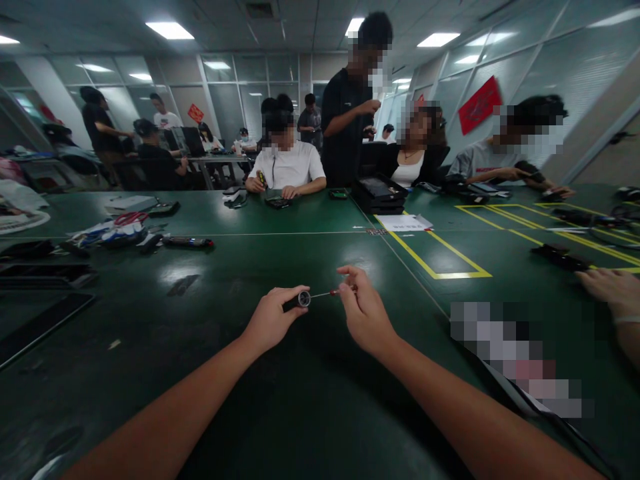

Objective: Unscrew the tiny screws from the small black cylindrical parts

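Observation:
Between thumb and fingers, my left hand [270, 319] grips a small dark round part [304, 299] with a light metallic rim, its round end facing me. A thin screwdriver [334, 292] with a red handle is in my right hand [364, 310]. The shaft points left and its tip meets the right side of the round part, though I cannot tell whether it goes in. My palm and fingers cover most of the handle. Both hands are above the dark green table [280, 407].
Tools and gloves [117, 230] lie at the left, with a dark pen-like tool [187, 243] beside them. Black trays [380, 192] stand at the back, near a white paper [404, 222]. A co-worker's hand [607, 287] rests at the right edge. Several people sit or stand across the table.

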